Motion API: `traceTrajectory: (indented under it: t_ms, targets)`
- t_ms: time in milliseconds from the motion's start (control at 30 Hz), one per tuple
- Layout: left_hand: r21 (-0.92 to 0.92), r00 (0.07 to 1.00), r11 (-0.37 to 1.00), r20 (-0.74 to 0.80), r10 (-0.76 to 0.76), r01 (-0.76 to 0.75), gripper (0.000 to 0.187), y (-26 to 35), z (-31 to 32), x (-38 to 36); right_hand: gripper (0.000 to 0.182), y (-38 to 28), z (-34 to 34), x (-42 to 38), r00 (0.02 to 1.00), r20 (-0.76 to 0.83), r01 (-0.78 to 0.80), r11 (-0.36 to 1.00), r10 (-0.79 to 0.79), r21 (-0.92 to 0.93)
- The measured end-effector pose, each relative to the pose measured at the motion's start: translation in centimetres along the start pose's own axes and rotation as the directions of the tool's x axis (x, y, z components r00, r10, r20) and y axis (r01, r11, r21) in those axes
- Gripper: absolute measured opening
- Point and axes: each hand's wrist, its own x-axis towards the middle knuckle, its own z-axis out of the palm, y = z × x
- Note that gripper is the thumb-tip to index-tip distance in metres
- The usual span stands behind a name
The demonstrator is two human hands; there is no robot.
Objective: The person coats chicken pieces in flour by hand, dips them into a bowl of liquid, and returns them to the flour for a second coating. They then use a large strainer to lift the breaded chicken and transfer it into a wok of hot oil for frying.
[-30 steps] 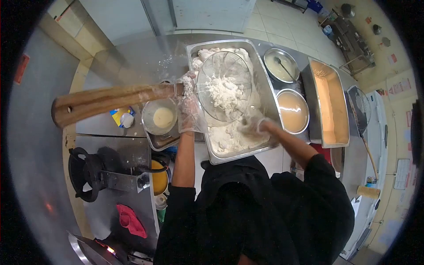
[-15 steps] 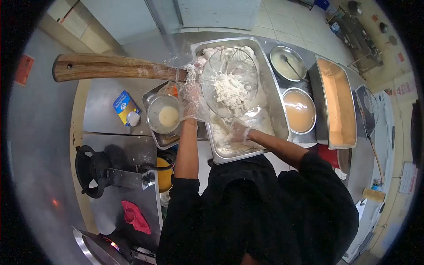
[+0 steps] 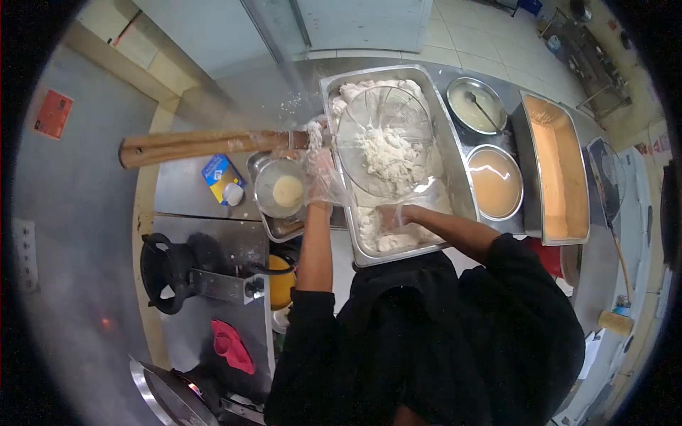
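Observation:
A wire-mesh strainer (image 3: 383,106) with a long wooden handle (image 3: 213,143) is held over a deep steel tray (image 3: 468,192). My left hand (image 3: 321,169), in a clear plastic glove dusted with flour, grips it where the handle meets the mesh. Clumpy flour (image 3: 389,157) lies in the mesh. Below, the tray holds more flour and whitish floured pieces (image 3: 348,92). My right hand (image 3: 395,217), also in a clear glove, is down in the flour at the tray's near end. Its fingers are partly buried and blurred.
Right of the tray stand a bowl of pale liquid (image 3: 469,106) with a spoon, a bowl of tan liquid (image 3: 494,184) and a long pan (image 3: 536,170). Left are a bowl of cream-coloured mixture (image 3: 273,188), a blue-yellow box (image 3: 220,176), a burner (image 3: 167,273) and a pink cloth (image 3: 232,346).
The view has shifted, so everything sits a little further right. The strainer handle is blurred by motion, and flour specks scatter near it. My right hand has shifted slightly within the flour.

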Motion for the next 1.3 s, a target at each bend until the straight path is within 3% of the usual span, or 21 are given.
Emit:
traceTrajectory:
  t_ms: [67, 133, 167, 233, 267, 333, 400, 500, 567, 633, 700, 733, 767, 800, 867, 933, 1033, 1133, 1167, 1233, 1300]
  targets:
    - [0.032, 0.996, 0.997, -0.049, 0.076, -0.075, 0.055, -2.8, 2.0, 0.1, 0.037, 4.5, -1.2, 0.1, 0.994, 0.088, 0.085, 0.951, -0.061, -0.298]
    - [0.044, 0.991, 0.994, -0.082, 0.104, -0.101, 0.055, -4.3, 3.2, -0.2, 0.047, 11.1, -1.3, 0.4, 0.995, 0.046, 0.091, 0.981, -0.084, -0.174]
    - [0.037, 0.992, 0.995, -0.085, 0.097, -0.094, 0.053, -4.2, 3.0, -0.3, 0.046, 10.6, -2.5, -1.0, 0.998, -0.06, -0.002, 0.991, 0.011, 0.137]
    - [0.026, 0.993, 0.996, -0.079, 0.083, -0.081, 0.05, -3.8, 2.8, -0.3, 0.043, 9.6, -5.4, -3.9, 0.946, -0.165, -0.086, 0.705, 0.28, 0.704]
    - [0.022, 0.995, 0.997, -0.072, 0.075, -0.074, 0.048, -3.6, 2.6, -0.4, 0.043, 8.7, -6.9, -4.7, 0.906, -0.198, -0.079, 0.611, 0.373, 0.787]
    - [0.021, 0.997, 0.998, -0.049, 0.064, -0.063, 0.045, -3.5, 2.3, -0.8, 0.043, 6.6, -9.7, -5.3, 0.843, -0.274, -0.069, 0.599, 0.462, 0.797]
    - [0.034, 0.999, 0.998, -0.014, 0.048, -0.047, 0.041, -3.7, 1.7, -1.8, 0.042, 5.0, -12.0, -6.1, 0.795, -0.337, -0.104, 0.66, 0.504, 0.744]
    - [0.077, 0.997, 0.997, 0.076, 0.007, -0.013, 0.037, -3.6, -0.6, -4.1, 0.042, 3.2, -13.4, -8.3, 0.792, -0.419, -0.232, 0.853, 0.445, 0.468]
    - [0.062, 0.99, 0.998, 0.143, -0.018, 0.009, 0.034, -2.2, -3.0, -6.0, 0.041, 2.4, -13.0, -10.5, 0.881, -0.402, -0.265, 0.964, 0.248, 0.015]
    - [-0.025, 0.972, 0.998, 0.232, -0.042, 0.05, 0.031, 0.6, -5.5, -7.6, 0.042, 3.4, -11.5, -11.9, 0.968, -0.22, -0.221, 0.833, 0.123, -0.507]
    - [-0.112, 0.901, 0.981, 0.423, -0.095, 0.156, 0.028, 3.4, -7.1, -9.0, 0.038, -0.1, -9.1, -12.6, 0.823, 0.007, -0.543, 0.79, 0.568, -0.286]
    - [-0.085, 0.825, 0.97, 0.547, -0.144, 0.226, 0.027, 4.0, -6.9, -9.5, 0.037, 1.0, -6.6, -12.6, 0.874, -0.067, -0.479, 0.834, 0.481, -0.275]
    - [-0.077, 0.863, 0.997, 0.505, 0.026, 0.016, 0.023, 3.5, -5.4, -10.3, 0.037, 3.3, -4.0, -12.4, 0.912, -0.136, -0.411, 0.871, 0.388, -0.269]
    - [-0.06, 0.867, 0.979, 0.458, 0.199, -0.193, 0.021, 2.1, -3.0, -11.5, 0.038, 6.5, -2.3, -12.3, 0.908, -0.084, -0.417, 0.869, 0.41, -0.266]
    - [-0.075, 0.75, 0.889, 0.508, 0.424, -0.452, 0.02, -0.3, 0.8, -12.9, 0.04, 12.8, 0.6, -12.3, 0.896, 0.013, -0.425, 0.867, 0.443, -0.262]
    - [-0.189, 0.55, 0.816, 0.654, 0.52, -0.547, 0.025, -1.8, 3.9, -12.9, 0.041, 14.5, 1.7, -12.5, 0.867, 0.091, -0.455, 0.852, 0.491, -0.261]
    - [0.07, 0.445, 0.728, 0.83, 0.337, -0.681, 0.025, -3.5, 8.3, -14.1, 0.041, 6.1, -0.5, -12.5, 0.854, 0.059, -0.468, 0.814, 0.516, -0.344]
    - [-0.049, 0.494, 0.713, 0.687, 0.532, -0.699, 0.017, -1.8, 5.5, -14.7, 0.041, -1.4, -2.0, -11.3, 0.85, 0.003, -0.472, 0.764, 0.527, -0.44]
    - [-0.041, 0.452, 0.654, 0.69, 0.565, -0.756, 0.016, -0.2, 3.7, -14.4, 0.041, -3.1, -2.4, -10.7, 0.854, -0.016, -0.468, 0.755, 0.52, -0.459]
    - [-0.251, 0.476, 0.885, 0.768, 0.428, -0.392, 0.017, -0.7, 4.3, -15.3, 0.042, -4.7, -2.7, -9.9, 0.885, -0.073, -0.439, 0.773, 0.459, -0.458]
    - [-0.237, 0.448, 0.909, 0.809, 0.38, -0.343, 0.02, -2.0, 6.2, -16.7, 0.043, -3.5, -1.6, -8.9, 0.931, -0.204, -0.362, 0.832, 0.302, -0.422]
